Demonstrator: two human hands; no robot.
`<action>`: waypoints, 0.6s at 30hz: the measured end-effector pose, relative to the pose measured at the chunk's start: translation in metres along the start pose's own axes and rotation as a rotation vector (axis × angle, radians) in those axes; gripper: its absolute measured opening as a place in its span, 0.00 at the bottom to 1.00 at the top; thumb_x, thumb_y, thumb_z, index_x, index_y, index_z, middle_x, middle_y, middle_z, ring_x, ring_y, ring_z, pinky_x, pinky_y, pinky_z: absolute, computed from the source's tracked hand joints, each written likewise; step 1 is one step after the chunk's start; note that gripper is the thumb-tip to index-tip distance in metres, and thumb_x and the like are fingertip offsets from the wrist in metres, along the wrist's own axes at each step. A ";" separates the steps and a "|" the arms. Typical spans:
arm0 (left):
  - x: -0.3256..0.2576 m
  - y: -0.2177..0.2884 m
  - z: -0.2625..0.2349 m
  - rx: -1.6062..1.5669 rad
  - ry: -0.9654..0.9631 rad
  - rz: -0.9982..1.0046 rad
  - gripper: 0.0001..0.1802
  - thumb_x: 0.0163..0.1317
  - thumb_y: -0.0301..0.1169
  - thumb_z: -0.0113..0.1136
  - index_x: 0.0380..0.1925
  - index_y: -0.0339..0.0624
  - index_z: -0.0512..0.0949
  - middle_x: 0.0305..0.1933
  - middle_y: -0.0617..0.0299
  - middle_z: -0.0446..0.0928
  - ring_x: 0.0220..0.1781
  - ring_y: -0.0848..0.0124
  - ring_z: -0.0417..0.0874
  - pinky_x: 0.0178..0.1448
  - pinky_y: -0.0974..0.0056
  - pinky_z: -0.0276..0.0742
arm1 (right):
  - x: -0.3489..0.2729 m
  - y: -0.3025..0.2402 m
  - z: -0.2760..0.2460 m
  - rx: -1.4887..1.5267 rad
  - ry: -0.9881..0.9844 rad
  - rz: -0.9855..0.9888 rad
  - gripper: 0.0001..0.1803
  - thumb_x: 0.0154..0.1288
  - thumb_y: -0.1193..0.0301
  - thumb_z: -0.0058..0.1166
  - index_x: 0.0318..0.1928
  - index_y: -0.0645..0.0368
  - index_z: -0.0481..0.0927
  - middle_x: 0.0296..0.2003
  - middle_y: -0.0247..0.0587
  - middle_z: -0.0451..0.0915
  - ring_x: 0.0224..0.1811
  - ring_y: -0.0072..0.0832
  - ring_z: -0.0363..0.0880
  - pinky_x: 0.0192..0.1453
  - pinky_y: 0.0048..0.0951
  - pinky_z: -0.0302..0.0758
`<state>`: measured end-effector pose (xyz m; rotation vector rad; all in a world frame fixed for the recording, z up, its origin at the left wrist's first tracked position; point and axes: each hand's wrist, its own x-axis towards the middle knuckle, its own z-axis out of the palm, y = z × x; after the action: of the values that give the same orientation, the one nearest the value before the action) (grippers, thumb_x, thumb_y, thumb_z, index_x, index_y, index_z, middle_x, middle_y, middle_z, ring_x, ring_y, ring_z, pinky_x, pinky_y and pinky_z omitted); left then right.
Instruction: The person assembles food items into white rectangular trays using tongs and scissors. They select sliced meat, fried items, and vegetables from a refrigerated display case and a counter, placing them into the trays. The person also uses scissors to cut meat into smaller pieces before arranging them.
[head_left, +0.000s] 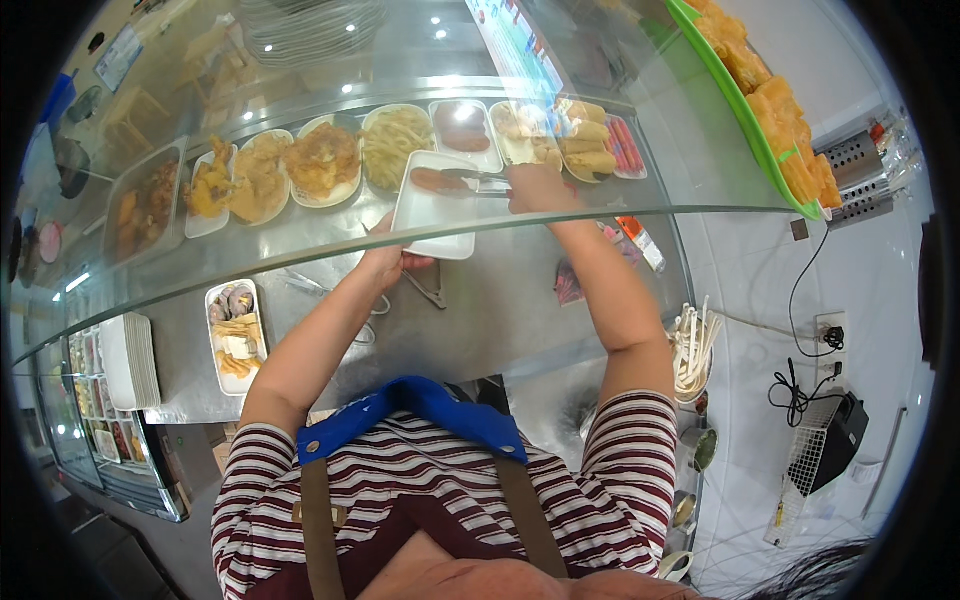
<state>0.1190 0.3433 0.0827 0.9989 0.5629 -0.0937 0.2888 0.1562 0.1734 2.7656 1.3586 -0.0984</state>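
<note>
My left hand (pixel 392 262) grips the near left edge of a white rectangular plate (pixel 435 230), holding it tilted under the glass. In my right hand (pixel 538 190) is a pair of metal tongs (pixel 487 182), reaching left over the plate. At their tips lies a flat reddish-brown piece of food (pixel 437 181); whether the tongs pinch it is unclear. Just beyond, a white dish (pixel 467 112) has similar reddish-brown pieces. To its left stands a dish of pale green-yellow strips (pixel 397 148). A second pair of tongs (pixel 428 287) rests on the steel counter below my left hand.
A glass pane (pixel 330 258) crosses above my forearms. Dishes of fried food (pixel 322 160) line the case. At left are a filled white tray (pixel 215 388) and stacked white plates (pixel 130 360). A green tray (pixel 745 125) of fried pieces sits upper right.
</note>
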 end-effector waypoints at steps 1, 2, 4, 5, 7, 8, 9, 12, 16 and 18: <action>-0.002 -0.005 -0.009 -0.043 0.021 -0.006 0.25 0.64 0.21 0.42 0.63 0.45 0.58 0.53 0.51 0.72 0.44 0.59 0.81 0.33 0.60 0.86 | -0.001 -0.003 0.000 0.067 0.032 0.047 0.09 0.49 0.70 0.54 0.29 0.62 0.77 0.30 0.52 0.80 0.36 0.48 0.80 0.40 0.42 0.76; -0.006 -0.007 -0.020 -0.064 0.015 -0.003 0.26 0.64 0.21 0.42 0.63 0.45 0.58 0.54 0.51 0.71 0.45 0.58 0.81 0.34 0.60 0.86 | -0.004 -0.005 0.003 0.135 0.086 0.124 0.10 0.50 0.69 0.54 0.31 0.63 0.77 0.31 0.53 0.80 0.37 0.48 0.80 0.41 0.42 0.76; -0.017 -0.013 -0.045 -0.115 0.018 0.012 0.26 0.65 0.21 0.43 0.64 0.46 0.57 0.55 0.51 0.70 0.47 0.57 0.80 0.35 0.59 0.85 | -0.013 -0.005 0.012 0.275 0.186 0.260 0.12 0.52 0.68 0.54 0.35 0.63 0.77 0.33 0.55 0.79 0.38 0.50 0.79 0.42 0.43 0.75; -0.023 -0.019 -0.062 -0.152 0.028 0.014 0.28 0.65 0.20 0.44 0.65 0.47 0.56 0.56 0.51 0.70 0.47 0.55 0.80 0.36 0.56 0.85 | -0.020 -0.008 0.026 0.316 0.222 0.380 0.15 0.53 0.67 0.53 0.39 0.64 0.76 0.35 0.56 0.79 0.39 0.51 0.78 0.43 0.44 0.75; -0.048 -0.014 -0.073 -0.241 0.005 0.078 0.25 0.64 0.21 0.46 0.62 0.44 0.59 0.52 0.50 0.73 0.44 0.57 0.82 0.34 0.57 0.86 | -0.049 0.012 0.105 0.365 0.494 0.442 0.17 0.54 0.62 0.56 0.41 0.60 0.75 0.32 0.54 0.79 0.36 0.52 0.78 0.40 0.48 0.72; -0.063 -0.008 -0.081 -0.282 0.007 0.116 0.24 0.64 0.21 0.47 0.60 0.42 0.60 0.50 0.50 0.75 0.42 0.57 0.83 0.33 0.58 0.87 | -0.060 0.007 0.126 0.357 0.383 0.573 0.22 0.53 0.62 0.57 0.47 0.59 0.73 0.32 0.53 0.79 0.36 0.52 0.78 0.40 0.47 0.73; -0.079 0.000 -0.089 -0.282 0.019 0.104 0.26 0.63 0.21 0.48 0.62 0.42 0.59 0.52 0.50 0.74 0.42 0.59 0.83 0.33 0.58 0.87 | -0.075 0.012 0.164 0.313 0.450 0.566 0.25 0.54 0.63 0.58 0.50 0.60 0.71 0.32 0.54 0.79 0.37 0.52 0.78 0.41 0.47 0.73; -0.141 0.014 -0.141 -0.270 0.187 0.140 0.29 0.64 0.20 0.46 0.65 0.47 0.57 0.56 0.51 0.71 0.48 0.54 0.80 0.37 0.55 0.85 | -0.084 -0.019 0.178 0.288 0.378 0.509 0.23 0.52 0.66 0.61 0.46 0.65 0.71 0.35 0.57 0.77 0.40 0.54 0.75 0.44 0.47 0.71; -0.218 0.028 -0.223 -0.317 0.255 0.317 0.28 0.64 0.19 0.45 0.65 0.46 0.57 0.56 0.49 0.71 0.48 0.54 0.80 0.34 0.55 0.86 | -0.070 -0.101 0.119 0.145 0.586 0.547 0.18 0.49 0.65 0.63 0.37 0.63 0.75 0.35 0.54 0.76 0.41 0.51 0.74 0.47 0.47 0.69; -0.231 0.030 -0.262 -0.323 0.346 0.323 0.27 0.64 0.20 0.45 0.64 0.45 0.58 0.55 0.48 0.71 0.47 0.53 0.81 0.32 0.55 0.86 | -0.069 -0.162 0.123 0.586 0.497 0.591 0.13 0.60 0.65 0.53 0.35 0.64 0.76 0.31 0.53 0.78 0.35 0.49 0.77 0.39 0.45 0.72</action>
<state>-0.1743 0.5330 0.1104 0.7809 0.6975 0.4522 0.1145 0.1911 0.0529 3.7509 0.5334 0.2815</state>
